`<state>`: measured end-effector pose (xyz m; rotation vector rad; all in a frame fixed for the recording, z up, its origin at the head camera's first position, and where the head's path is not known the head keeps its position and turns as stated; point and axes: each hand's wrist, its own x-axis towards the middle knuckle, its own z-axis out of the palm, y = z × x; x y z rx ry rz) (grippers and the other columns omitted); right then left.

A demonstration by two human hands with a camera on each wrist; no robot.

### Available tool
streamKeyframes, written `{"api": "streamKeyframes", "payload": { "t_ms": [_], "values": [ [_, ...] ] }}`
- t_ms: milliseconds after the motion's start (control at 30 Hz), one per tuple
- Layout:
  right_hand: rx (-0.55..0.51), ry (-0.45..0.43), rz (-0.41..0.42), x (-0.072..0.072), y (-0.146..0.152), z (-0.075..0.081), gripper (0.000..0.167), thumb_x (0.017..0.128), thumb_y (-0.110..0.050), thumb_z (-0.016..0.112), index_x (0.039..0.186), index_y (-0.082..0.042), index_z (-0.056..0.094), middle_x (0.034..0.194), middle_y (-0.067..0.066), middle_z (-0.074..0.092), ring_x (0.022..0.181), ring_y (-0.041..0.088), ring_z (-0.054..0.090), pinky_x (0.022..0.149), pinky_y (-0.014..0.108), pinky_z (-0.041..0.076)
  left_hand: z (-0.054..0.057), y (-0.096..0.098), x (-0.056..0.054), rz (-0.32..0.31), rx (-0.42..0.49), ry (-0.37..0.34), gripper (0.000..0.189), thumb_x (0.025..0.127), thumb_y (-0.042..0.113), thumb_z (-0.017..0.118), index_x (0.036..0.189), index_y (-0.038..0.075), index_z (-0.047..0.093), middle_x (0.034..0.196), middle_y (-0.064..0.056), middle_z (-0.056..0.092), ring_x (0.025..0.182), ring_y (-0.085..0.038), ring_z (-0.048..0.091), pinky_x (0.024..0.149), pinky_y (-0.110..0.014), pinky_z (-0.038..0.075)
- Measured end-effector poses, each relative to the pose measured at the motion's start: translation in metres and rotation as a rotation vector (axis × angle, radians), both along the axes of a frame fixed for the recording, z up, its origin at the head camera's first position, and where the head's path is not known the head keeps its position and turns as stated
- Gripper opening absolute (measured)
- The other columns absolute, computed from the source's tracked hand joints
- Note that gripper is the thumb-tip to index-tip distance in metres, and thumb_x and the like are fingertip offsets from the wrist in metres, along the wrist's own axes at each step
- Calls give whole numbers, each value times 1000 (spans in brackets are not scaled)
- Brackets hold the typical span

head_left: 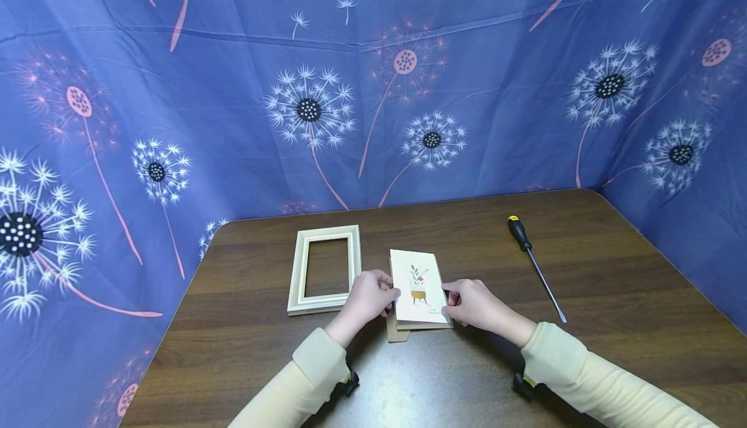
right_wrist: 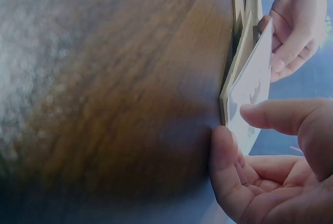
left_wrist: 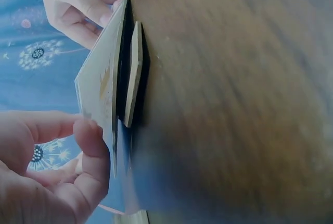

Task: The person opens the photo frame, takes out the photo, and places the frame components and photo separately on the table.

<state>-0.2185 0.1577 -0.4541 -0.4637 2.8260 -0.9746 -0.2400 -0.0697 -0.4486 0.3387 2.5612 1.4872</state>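
Note:
A white picture card [head_left: 419,269] printed with a plant on a small stool lies over a backing board, whose brown stand [head_left: 398,335] sticks out below it at the near left. My left hand [head_left: 369,295] pinches the card's left edge between thumb and fingers. On the opposite edge, my right hand [head_left: 477,305] holds the card near its lower right corner, thumb above and finger at the rim in the right wrist view. Seen from the side in the left wrist view, the card [left_wrist: 98,75] is tilted, with the stand piece [left_wrist: 134,75] under it.
An off-white picture frame [head_left: 297,272] with an open middle lies on the table left of the card. A screwdriver [head_left: 519,232] with a black and yellow handle lies at the right. Behind the wooden table [head_left: 245,285] hangs a blue dandelion-print cloth [head_left: 233,91].

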Motion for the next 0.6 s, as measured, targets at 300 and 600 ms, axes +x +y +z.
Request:
{"api": "streamKeyframes", "payload": {
  "t_ms": [300, 600],
  "values": [
    [-19, -19, 12, 0, 3, 3, 43, 78, -6, 68, 116, 11, 59, 60, -5, 54, 40, 8, 50, 39, 20, 36, -4, 5, 0, 40, 283, -157, 21, 82, -4, 64, 99, -12, 54, 66, -12, 62, 48, -14, 57, 47, -30, 53],
    [-118, -106, 11, 1, 7, 8, 44, 83, -7, 65, 122, 11, 55, 66, -1, 55, 46, 13, 56, 44, 25, 46, -6, 4, 4, 81, 381, -268, 26, 85, -4, 60, 107, -14, 50, 72, -9, 60, 49, -11, 54, 49, -23, 52]
  ]
}}
